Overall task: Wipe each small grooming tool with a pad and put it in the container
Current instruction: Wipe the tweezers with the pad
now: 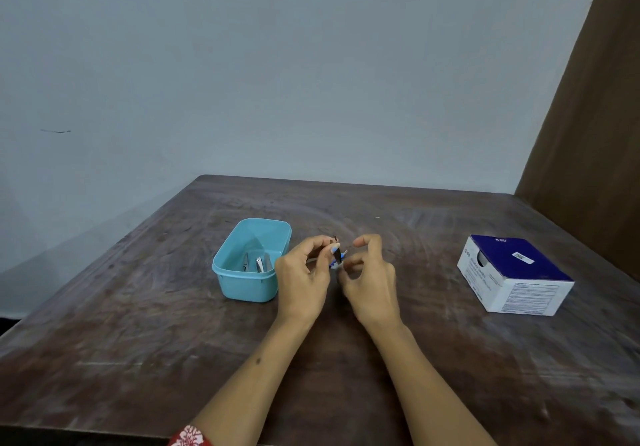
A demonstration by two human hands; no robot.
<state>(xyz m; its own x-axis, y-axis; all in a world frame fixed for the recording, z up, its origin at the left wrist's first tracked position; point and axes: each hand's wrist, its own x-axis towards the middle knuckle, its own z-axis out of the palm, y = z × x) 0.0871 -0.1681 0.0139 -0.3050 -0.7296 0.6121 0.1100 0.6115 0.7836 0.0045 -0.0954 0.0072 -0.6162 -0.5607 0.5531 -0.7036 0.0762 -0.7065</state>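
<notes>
Worn wooden table, frame centre: left hand pinches a dark tool, right hand pinches the pad; best wiped slowly, full length, before the blue container.

Left hand: fingers curled, pinching a small dark tool. Right hand: fingers curled, pinching a pad beneath it.

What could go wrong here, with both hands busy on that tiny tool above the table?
The small dark tool is only pinched in the left hand's fingertips, so rubbing it with the pad held in the right hand might knock it loose onto the table. Also, the blue container sits right beside the left hand; a stray nudge could shift it.
</notes>
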